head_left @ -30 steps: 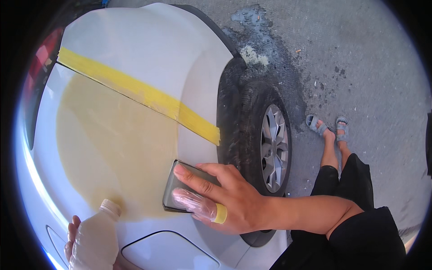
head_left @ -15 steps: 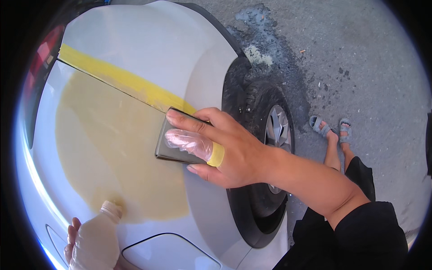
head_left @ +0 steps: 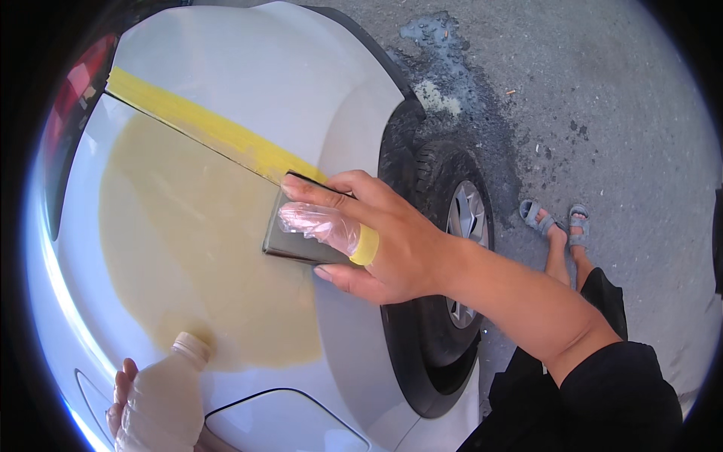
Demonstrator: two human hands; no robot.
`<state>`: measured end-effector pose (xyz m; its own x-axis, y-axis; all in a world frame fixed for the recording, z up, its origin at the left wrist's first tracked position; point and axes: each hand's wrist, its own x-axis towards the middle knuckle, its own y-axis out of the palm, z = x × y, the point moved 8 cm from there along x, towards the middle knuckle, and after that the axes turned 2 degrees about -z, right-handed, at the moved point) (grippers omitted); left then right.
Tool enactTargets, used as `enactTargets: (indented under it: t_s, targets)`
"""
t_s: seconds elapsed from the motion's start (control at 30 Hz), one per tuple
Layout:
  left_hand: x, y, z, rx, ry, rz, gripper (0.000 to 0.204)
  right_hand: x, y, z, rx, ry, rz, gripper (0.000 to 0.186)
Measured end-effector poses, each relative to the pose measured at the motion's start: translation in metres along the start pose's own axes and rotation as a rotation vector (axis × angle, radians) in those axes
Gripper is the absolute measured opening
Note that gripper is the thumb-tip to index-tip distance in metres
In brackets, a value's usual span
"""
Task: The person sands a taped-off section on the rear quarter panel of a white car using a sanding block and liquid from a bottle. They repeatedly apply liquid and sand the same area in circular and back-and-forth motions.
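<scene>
My right hand [head_left: 361,233] presses a dark sanding block [head_left: 275,235] flat against the car's light body panel [head_left: 241,53]. One finger is wrapped in clear plastic, held by a yellow band of tape [head_left: 365,245]. The block sits at the right side of a tan filler patch [head_left: 181,218], just below a strip of yellow tape [head_left: 203,120] along the panel seam. At the lower left, my left hand [head_left: 124,395] is wrapped round a cloudy plastic bottle [head_left: 162,399]. The bottle is tilted, its neck pointing at the patch's lower edge. Part of that hand is hidden behind it.
A black wheel-arch trim [head_left: 403,339] and a tyre with a silver wheel [head_left: 468,215] are right of the panel. The fuel flap [head_left: 282,422] lies below the patch, a red tail light [head_left: 79,98] at upper left. My sandalled feet [head_left: 541,217] stand on grey pavement [head_left: 617,113].
The view has shifted slightly. My right hand and the sanding block have stayed in nearly the same place on the panel, and the bottle remains tilted in my left hand.
</scene>
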<state>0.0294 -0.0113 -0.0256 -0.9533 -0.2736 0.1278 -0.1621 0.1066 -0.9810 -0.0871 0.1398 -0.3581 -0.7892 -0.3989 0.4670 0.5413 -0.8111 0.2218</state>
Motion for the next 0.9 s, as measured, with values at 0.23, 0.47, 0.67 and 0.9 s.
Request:
enactTargets:
  t_s: [0.23,0.47,0.67,0.9]
  targets:
    - [0.0,0.005,-0.002,-0.088,0.001,-0.017,0.115,-0.025,0.007,0.026,-0.034,0.063,-0.018,0.067]
    - [-0.001,0.005,-0.002,-0.147,0.01,0.009,0.11,-0.04,0.018,0.052,0.029,0.11,-0.062,0.063]
    - [0.005,0.011,-0.006,-0.102,0.044,0.036,0.109,-0.012,0.004,0.014,-0.042,0.119,-0.083,0.067]
    - [0.003,0.006,-0.005,-0.073,0.056,0.025,0.108,-0.033,0.012,0.039,-0.053,0.102,-0.067,0.065]
